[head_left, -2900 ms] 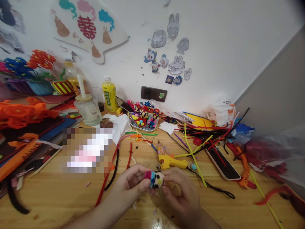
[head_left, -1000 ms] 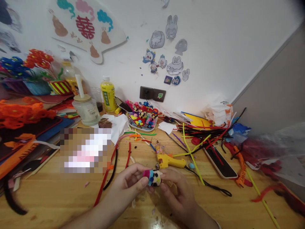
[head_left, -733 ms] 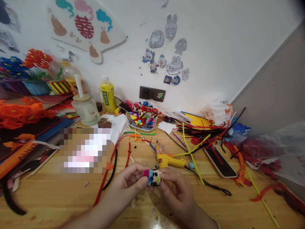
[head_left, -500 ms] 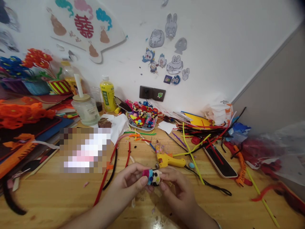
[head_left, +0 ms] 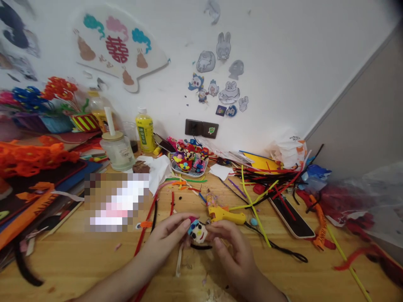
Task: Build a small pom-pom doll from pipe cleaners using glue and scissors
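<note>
Both hands hold a small fuzzy figure head [head_left: 197, 230] just above the wooden table [head_left: 78, 264]. It is cream with dark eyes and a pink and blue cap. My left hand [head_left: 168, 237] pinches it from the left, fingers closed. My right hand [head_left: 229, 245] grips its right side, fingers curled. A yellow glue gun [head_left: 225, 214] lies right behind the hands.
Pipe cleaners [head_left: 267, 178] in red, black and yellow are strewn at the right, with a black phone [head_left: 292, 218]. A tray of finished figures [head_left: 189, 161], a yellow bottle [head_left: 145, 131] and a jar [head_left: 118, 147] stand at the back. Orange and blue craft flowers [head_left: 31, 153] fill the left.
The figure head has been turned so its cream face shows more, and both hands have shifted slightly away from me. The camera view has tilted a little.
</note>
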